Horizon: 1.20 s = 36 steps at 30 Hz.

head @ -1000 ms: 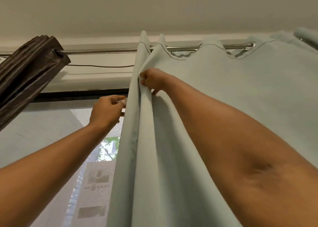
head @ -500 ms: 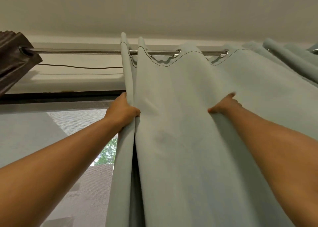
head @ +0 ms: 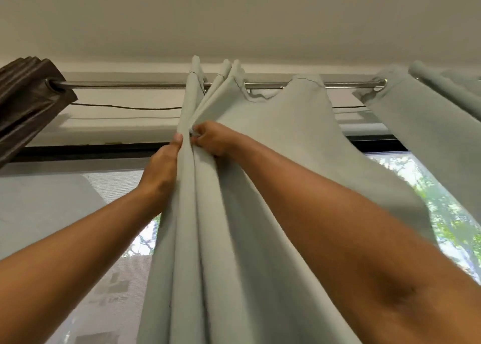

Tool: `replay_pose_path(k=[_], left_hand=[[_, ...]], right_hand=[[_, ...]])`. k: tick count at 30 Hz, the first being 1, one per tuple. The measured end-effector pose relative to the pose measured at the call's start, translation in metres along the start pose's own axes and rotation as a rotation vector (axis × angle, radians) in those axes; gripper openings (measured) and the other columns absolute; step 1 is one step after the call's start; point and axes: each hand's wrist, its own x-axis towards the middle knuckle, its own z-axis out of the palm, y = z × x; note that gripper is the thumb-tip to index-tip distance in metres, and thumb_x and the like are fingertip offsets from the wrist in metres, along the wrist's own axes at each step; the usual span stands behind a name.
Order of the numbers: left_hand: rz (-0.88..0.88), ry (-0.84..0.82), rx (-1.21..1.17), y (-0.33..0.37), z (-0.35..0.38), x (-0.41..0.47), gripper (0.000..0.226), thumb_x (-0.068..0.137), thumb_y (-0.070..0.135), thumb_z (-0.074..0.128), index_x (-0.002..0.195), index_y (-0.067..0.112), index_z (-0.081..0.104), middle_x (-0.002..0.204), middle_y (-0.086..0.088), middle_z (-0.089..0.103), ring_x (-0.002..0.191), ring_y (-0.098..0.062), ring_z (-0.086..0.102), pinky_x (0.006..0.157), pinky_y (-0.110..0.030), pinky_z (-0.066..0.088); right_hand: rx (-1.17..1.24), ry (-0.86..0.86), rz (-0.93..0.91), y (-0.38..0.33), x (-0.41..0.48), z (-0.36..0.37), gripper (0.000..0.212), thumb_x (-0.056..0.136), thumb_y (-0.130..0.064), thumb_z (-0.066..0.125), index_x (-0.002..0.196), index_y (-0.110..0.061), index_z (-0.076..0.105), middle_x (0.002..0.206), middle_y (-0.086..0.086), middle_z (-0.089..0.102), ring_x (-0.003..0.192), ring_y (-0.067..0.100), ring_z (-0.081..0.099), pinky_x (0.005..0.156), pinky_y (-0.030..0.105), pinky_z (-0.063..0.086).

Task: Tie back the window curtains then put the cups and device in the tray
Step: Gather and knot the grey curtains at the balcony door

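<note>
On metal rod point(head: 125, 84): pale green fabric curtain point(head: 286, 161), R of dark brown pleated curtain point(head: 23, 98); window point(head: 78, 239) behind; left hand point(head: 162, 171) L of gathered folds, right hand point(head: 213, 140) R

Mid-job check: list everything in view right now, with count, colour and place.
pale curtain: one, grey-green, hanging from the rod, centre to right, folds gathered
brown curtain: one, dark brown, bunched at the rod's left end
rod: one, silver, across the top
wire: one, dark, on the wall below the rod
window frame: one, black, behind the curtains
left hand: one, bare, gripping the gathered folds
right hand: one, bare, pinching the same folds
</note>
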Motion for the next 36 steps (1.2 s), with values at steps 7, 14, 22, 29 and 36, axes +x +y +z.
replay_pose_path(k=[7, 14, 22, 29, 36], left_hand=[[0.007, -0.161, 0.134, -0.004, 0.038, -0.015, 0.093, 0.06, 0.044, 0.087, 0.137, 0.025, 0.039, 0.121, 0.002, 0.06, 0.108, -0.023, 0.059, 0.097, -0.045, 0.048], [0.062, -0.159, 0.188, 0.001, 0.066, -0.023, 0.087, 0.075, 0.021, 0.081, 0.144, 0.022, 0.028, 0.118, 0.003, 0.051, 0.108, -0.022, 0.054, 0.09, -0.035, 0.045], [0.014, -0.126, 0.182, 0.004, 0.041, -0.022, 0.066, 0.082, 0.008, 0.072, 0.139, 0.016, 0.041, 0.12, -0.003, 0.056, 0.107, -0.026, 0.058, 0.092, -0.041, 0.05], [-0.064, 0.018, 0.168, 0.002, -0.028, -0.012, 0.021, 0.087, 0.006, 0.053, 0.101, 0.012, 0.068, 0.094, -0.014, 0.069, 0.09, -0.036, 0.065, 0.086, -0.049, 0.054], [-0.033, -0.047, 0.035, 0.009, -0.035, -0.018, 0.017, 0.088, 0.004, 0.056, 0.091, 0.017, 0.066, 0.086, -0.008, 0.065, 0.068, -0.021, 0.059, 0.062, -0.029, 0.051]], right_hand=[[-0.365, 0.4, 0.364, 0.111, -0.056, -0.059, 0.057, 0.09, -0.057, 0.046, 0.13, -0.017, 0.05, 0.131, 0.01, 0.054, 0.122, 0.03, 0.046, 0.092, 0.039, 0.04], [-0.291, 0.504, 1.023, 0.211, -0.116, -0.122, 0.126, 0.07, -0.041, 0.079, 0.148, -0.017, -0.017, 0.153, 0.022, 0.017, 0.137, 0.042, 0.025, 0.108, 0.056, 0.023], [-0.379, 0.339, 0.286, 0.08, -0.024, -0.063, 0.029, 0.092, -0.006, 0.042, 0.116, 0.004, 0.055, 0.125, 0.023, 0.055, 0.115, 0.036, 0.052, 0.09, 0.033, 0.042], [-0.238, -0.008, -0.017, -0.032, 0.016, 0.006, 0.031, 0.097, -0.013, 0.044, 0.123, 0.0, 0.053, 0.12, 0.015, 0.056, 0.112, 0.027, 0.052, 0.077, 0.022, 0.039], [-0.18, 0.285, 0.543, 0.039, -0.033, -0.025, 0.098, 0.084, -0.024, 0.063, 0.15, -0.017, -0.008, 0.15, 0.019, 0.023, 0.131, 0.041, 0.034, 0.103, 0.057, 0.034]])
